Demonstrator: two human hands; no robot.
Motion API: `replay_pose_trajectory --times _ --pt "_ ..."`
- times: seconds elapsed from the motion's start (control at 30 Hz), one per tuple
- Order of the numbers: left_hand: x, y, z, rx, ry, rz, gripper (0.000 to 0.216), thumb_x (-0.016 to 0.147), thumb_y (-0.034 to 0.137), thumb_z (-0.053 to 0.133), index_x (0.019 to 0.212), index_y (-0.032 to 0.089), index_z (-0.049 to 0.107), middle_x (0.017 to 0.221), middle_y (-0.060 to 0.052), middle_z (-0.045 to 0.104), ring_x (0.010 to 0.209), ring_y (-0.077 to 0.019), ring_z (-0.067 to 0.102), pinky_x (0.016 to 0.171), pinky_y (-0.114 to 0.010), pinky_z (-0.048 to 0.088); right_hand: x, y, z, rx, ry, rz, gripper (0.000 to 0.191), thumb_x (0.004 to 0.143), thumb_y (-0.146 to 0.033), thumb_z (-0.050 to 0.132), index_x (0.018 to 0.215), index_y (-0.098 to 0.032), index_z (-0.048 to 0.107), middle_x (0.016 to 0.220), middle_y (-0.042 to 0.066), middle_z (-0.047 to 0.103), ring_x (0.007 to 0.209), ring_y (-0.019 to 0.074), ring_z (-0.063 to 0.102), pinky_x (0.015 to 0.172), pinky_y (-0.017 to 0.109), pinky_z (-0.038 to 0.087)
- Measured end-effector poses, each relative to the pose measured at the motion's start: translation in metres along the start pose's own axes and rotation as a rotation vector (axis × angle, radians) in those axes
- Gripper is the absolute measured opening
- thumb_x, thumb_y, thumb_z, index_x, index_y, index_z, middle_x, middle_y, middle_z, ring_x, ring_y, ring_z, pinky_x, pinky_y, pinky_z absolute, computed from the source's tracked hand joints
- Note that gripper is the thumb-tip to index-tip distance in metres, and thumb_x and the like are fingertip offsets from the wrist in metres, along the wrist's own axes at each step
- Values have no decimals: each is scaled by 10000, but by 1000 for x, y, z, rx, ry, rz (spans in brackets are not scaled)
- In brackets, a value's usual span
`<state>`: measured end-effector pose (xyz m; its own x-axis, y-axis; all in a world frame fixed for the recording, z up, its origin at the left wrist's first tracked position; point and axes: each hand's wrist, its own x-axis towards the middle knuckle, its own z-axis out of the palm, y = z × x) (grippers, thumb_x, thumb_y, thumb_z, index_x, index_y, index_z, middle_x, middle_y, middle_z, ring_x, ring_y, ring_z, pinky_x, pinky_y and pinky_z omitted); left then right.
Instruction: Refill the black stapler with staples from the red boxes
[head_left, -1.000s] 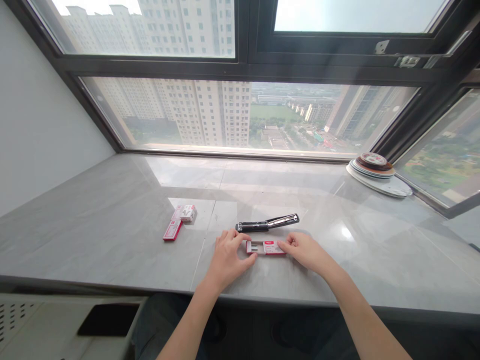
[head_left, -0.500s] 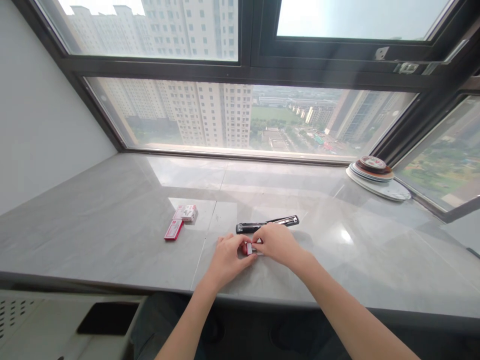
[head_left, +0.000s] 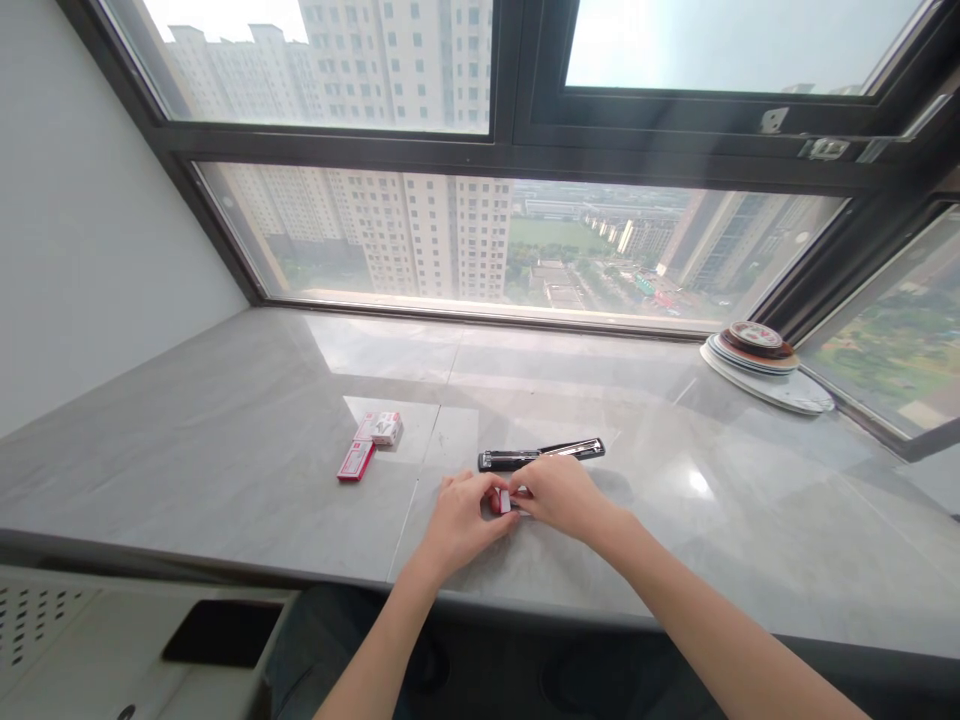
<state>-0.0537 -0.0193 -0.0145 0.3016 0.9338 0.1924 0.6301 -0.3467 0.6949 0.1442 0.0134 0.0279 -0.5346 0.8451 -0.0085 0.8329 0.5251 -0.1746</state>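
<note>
Head view: the box [head_left: 505, 500] lies on the counter [head_left: 225, 430], just below the centre of the frame, partly hidden by fingers.
Left hand [head_left: 466, 515]: thumb and fingers curl round the box's left end, gripping it.
Right hand [head_left: 561, 492]: fingertips are drawn together at the box; whether they hold anything cannot be told.
Stapler [head_left: 504, 461]: spread open just above the box, its lower middle edge covered by the right hand.
Boxes [head_left: 355, 462]: red and white, grouped left of centre, well apart from the hands.
Discs [head_left: 757, 350]: stacked at right, near the window corner.
Surface: grey, glossy, seamed, with bright reflections.
Room: dark-framed window [head_left: 480, 150] across the top, towers outside; pale wall [head_left: 97, 230] at upper left.
</note>
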Motion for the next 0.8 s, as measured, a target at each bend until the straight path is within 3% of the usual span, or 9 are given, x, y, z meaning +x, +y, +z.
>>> replay_pose_trajectory --times 0.47,0.7,0.8 --pt "0 -2 2 15 8 -11 222 820 391 767 1021 313 714 828 31 729 912 -235 670 891 -377 413 -8 14 -6 18 -25 10 137 880 -250 698 866 -295 826 762 33 754 752 211 668 668 277 326" --pt "0 -1 0 8 4 -6 188 826 361 757 1001 310 711 822 28 727 911 -235 668 882 -378 415 3 -3 -1 -59 -46 -30 223 912 -259 650 734 -240 783 732 64 742 720 208 664 657 286 311" --pt "0 -1 1 14 11 -5 169 829 339 754 989 310 709 809 36 720 901 -229 663 875 -371 413 3 -4 1 18 -17 -25 175 897 -255 654 784 -249 787 756 45 745 732 198 657 671 280 321"
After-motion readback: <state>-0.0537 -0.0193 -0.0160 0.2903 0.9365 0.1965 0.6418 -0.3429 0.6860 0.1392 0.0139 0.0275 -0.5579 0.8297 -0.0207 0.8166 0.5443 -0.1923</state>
